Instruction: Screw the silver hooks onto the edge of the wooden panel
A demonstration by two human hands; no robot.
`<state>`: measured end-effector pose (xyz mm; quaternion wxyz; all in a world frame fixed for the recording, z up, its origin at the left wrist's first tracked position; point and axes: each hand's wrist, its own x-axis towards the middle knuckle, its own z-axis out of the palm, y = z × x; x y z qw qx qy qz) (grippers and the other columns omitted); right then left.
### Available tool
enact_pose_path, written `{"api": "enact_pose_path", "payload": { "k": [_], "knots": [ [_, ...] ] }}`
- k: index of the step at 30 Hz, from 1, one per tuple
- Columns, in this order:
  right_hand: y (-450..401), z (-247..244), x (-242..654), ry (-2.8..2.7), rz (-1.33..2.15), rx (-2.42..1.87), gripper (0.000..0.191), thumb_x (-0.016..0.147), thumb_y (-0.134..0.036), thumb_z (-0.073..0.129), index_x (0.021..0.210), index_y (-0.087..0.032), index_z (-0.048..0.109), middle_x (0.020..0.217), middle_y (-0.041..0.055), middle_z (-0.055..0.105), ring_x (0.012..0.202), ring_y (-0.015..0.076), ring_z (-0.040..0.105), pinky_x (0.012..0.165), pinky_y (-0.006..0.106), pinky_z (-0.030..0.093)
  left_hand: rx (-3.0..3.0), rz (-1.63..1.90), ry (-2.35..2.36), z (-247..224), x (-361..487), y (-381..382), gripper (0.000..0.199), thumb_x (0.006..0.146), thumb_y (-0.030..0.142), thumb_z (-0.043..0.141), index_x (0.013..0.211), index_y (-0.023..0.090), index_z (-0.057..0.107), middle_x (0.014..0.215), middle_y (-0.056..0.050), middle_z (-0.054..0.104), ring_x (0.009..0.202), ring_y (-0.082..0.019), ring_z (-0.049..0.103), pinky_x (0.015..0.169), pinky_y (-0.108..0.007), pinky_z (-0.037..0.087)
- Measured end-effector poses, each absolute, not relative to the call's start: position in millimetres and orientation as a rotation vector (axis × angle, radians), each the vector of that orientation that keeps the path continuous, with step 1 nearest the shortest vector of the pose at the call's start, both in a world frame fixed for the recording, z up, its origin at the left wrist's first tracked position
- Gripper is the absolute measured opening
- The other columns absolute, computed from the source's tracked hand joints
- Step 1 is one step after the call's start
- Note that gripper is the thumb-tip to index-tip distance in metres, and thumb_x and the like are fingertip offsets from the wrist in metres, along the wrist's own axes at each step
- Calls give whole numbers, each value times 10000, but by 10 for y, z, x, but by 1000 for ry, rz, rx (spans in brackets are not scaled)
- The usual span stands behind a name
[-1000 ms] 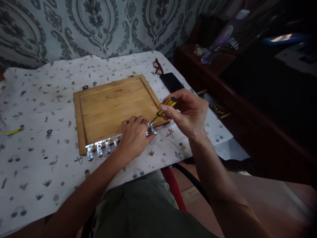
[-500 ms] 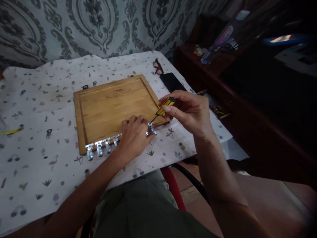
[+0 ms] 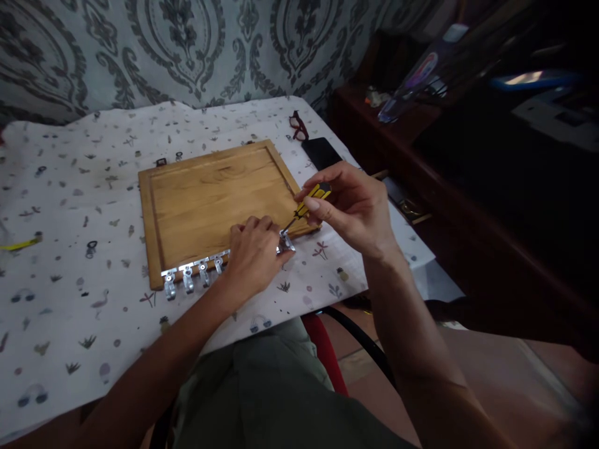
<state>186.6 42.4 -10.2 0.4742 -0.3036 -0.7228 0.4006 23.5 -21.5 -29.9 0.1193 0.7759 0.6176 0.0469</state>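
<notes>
A framed wooden board [image 3: 219, 199] lies flat on the patterned tablecloth. Along its near edge runs a silver metal hook rail [image 3: 187, 271] with several hooks. My left hand [image 3: 255, 255] lies over the rail's right part, fingers bent and pressing it to the board; it hides some of the hooks. Between the thumb and fingers of my right hand [image 3: 355, 209] is a small screwdriver [image 3: 311, 201] with a yellow and black handle. The screwdriver is tilted, and its tip meets the rail near its right end, just beside my left hand.
Eyeglasses [image 3: 298, 126] and a dark phone [image 3: 321, 153] lie beyond the board's right corner. A yellow item [image 3: 21, 244] sits at the far left of the tablecloth [image 3: 60, 299]. To the right stands dark wooden furniture [image 3: 449, 181] with a clear bottle [image 3: 416, 78] on it.
My right hand has shifted slightly left, with the screwdriver tip still at the rail's right end. My left hand stays in place. The view has moved a little.
</notes>
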Motion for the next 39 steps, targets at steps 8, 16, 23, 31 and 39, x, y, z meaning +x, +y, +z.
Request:
{"api": "enact_pose_path", "payload": {
  "k": [8, 16, 23, 31, 39],
  "knots": [
    [406, -82, 1872, -1800, 952, -748, 330, 801, -502, 811, 909, -198, 741, 819, -2, 712, 529, 72, 580, 480, 211, 499, 2282, 180, 1796, -329, 224, -215, 346, 929, 436, 655, 1108, 142, 686, 1190, -119, 674, 1174, -337, 581, 902, -506, 475],
    [408, -106, 1797, -1868, 738, -778, 349, 803, -540, 792, 800, -222, 647, 691, -46, 593, 543, 79, 541, 486, 214, 457, 2274, 180, 1797, -327, 222, -216, 348, 930, 425, 657, 1120, 135, 689, 1205, -128, 676, 1188, -341, 577, 914, -509, 478],
    [390, -36, 1873, -1913, 877, -792, 341, 839, -522, 768, 893, -190, 707, 853, 12, 694, 647, 97, 606, 544, 218, 508, 2282, 219, 1784, -333, 212, -220, 334, 924, 416, 668, 1106, 137, 692, 1179, -117, 678, 1172, -342, 588, 910, -518, 484],
    [387, -36, 1877, -1908, 865, -797, 354, 820, -520, 784, 866, -173, 731, 765, -10, 676, 522, 71, 596, 476, 200, 490, 2275, 212, 1793, -329, 217, -222, 323, 924, 410, 668, 1095, 137, 694, 1188, -117, 680, 1174, -338, 583, 906, -512, 481],
    [376, -87, 1740, -1897, 707, -796, 353, 828, -538, 766, 799, -204, 657, 641, -59, 598, 454, 61, 559, 436, 196, 434, 2288, 215, 1790, -346, 211, -220, 339, 927, 423, 659, 1100, 135, 700, 1173, -120, 683, 1151, -339, 588, 897, -508, 478]
  ]
}}
